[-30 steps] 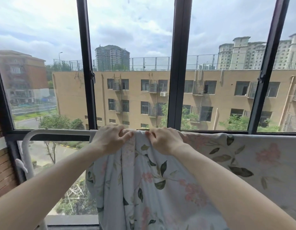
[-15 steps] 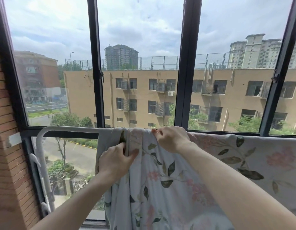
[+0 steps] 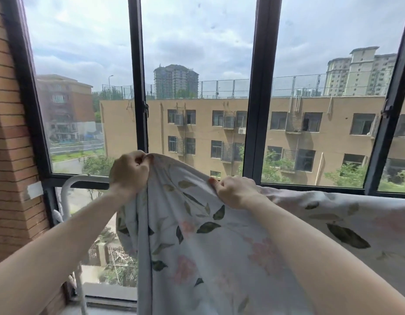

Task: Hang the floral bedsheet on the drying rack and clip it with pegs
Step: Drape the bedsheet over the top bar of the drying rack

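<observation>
The floral bedsheet [image 3: 197, 242], pale with pink flowers and dark leaves, hangs in front of me and drapes away to the right along the rack's top. My left hand [image 3: 128, 172] grips its upper edge and holds that edge lifted above the rail. My right hand [image 3: 234, 192] pinches the same edge lower and further right. The white tubular drying rack [image 3: 69, 187] shows only at its curved left end; the sheet hides the rest. No pegs are in view.
A dark-framed window [image 3: 256, 110] stands right behind the rack, its sill rail [image 3: 310, 188] level with the sheet's top. A brick wall [image 3: 13, 155] closes off the left side. Buildings and trees lie outside.
My left hand rose from below the rail to well above it, lifting the sheet's edge. My right hand kept its pinch on the edge. The view swung left, showing more brick wall.
</observation>
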